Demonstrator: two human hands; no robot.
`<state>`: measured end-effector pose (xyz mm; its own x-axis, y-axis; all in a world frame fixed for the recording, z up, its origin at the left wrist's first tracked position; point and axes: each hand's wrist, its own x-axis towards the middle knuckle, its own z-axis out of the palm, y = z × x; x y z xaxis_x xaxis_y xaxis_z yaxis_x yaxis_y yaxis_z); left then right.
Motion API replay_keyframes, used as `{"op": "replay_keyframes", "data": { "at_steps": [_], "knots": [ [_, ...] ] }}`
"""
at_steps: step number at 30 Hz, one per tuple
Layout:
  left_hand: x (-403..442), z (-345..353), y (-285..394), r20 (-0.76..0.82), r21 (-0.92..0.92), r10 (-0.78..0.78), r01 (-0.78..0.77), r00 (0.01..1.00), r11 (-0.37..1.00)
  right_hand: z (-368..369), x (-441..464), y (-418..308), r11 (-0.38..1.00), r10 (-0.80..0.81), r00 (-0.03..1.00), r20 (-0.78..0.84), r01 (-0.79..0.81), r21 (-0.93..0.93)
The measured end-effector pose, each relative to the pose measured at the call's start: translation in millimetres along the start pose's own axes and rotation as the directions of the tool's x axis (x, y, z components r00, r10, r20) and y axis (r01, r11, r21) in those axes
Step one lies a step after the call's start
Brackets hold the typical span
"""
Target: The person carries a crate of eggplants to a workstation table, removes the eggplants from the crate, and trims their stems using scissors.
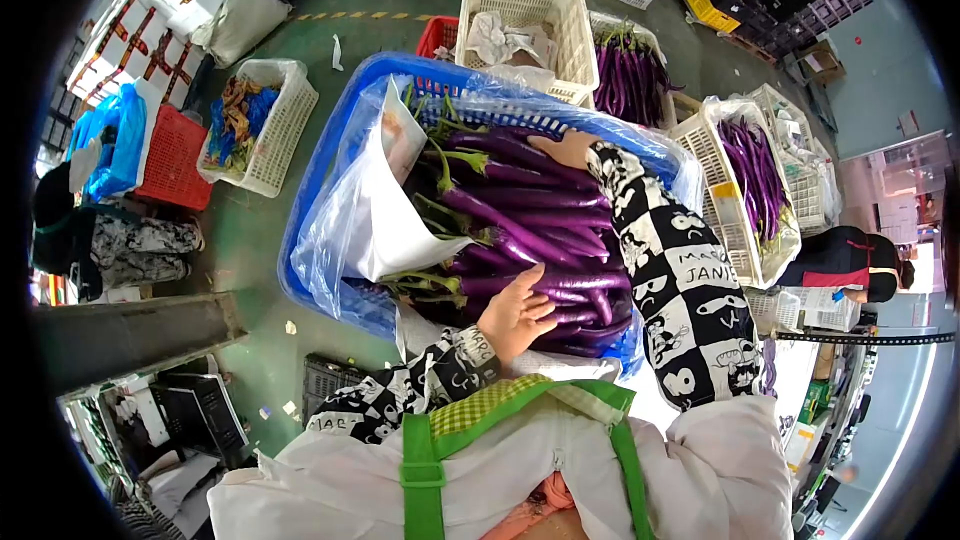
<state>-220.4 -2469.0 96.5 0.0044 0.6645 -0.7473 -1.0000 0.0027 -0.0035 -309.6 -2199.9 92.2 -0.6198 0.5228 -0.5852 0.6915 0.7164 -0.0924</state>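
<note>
"Fingers?"
"My left hand (513, 320): digits spread, above long glossy purple eggplants (545, 198) inside blue plastic basket (398, 64). My right hand (568, 150): at their far side, grip unclear."
"Why?"
"Probably steadying the pile."

Bright overhead light, sharp centre, curved distortion at the edges (black corners too).

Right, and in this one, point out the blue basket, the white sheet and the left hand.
Blue basket (360, 80): head view, far left part of the rim.
White sheet (380, 225): head view, middle of its face.
Left hand (513, 320): head view, middle of the hand.
</note>
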Motion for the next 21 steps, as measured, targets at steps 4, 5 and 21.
{"op": "replay_keyframes", "data": {
  "at_steps": [4, 5, 21],
  "knots": [
    [3.4, -0.6, 2.3, -0.001, 0.096, 0.025, -0.025, 1.000, 0.995, 3.8, -29.9, -11.4, 0.986, -0.024, 0.998, -0.063, 0.013, -0.169],
    [4.3, -3.8, -0.3, 0.006, 0.124, 0.045, -0.045, 0.999, 0.991, 2.0, -32.0, -6.3, 0.992, -0.075, 0.997, -0.023, 0.073, -0.102],
    [-6.2, 8.0, 1.4, -0.190, -0.223, 0.024, -0.067, 0.982, 0.973, 8.2, -38.6, 14.5, 0.436, -0.372, 0.809, -0.455, 0.585, 0.684]
  ]
}}
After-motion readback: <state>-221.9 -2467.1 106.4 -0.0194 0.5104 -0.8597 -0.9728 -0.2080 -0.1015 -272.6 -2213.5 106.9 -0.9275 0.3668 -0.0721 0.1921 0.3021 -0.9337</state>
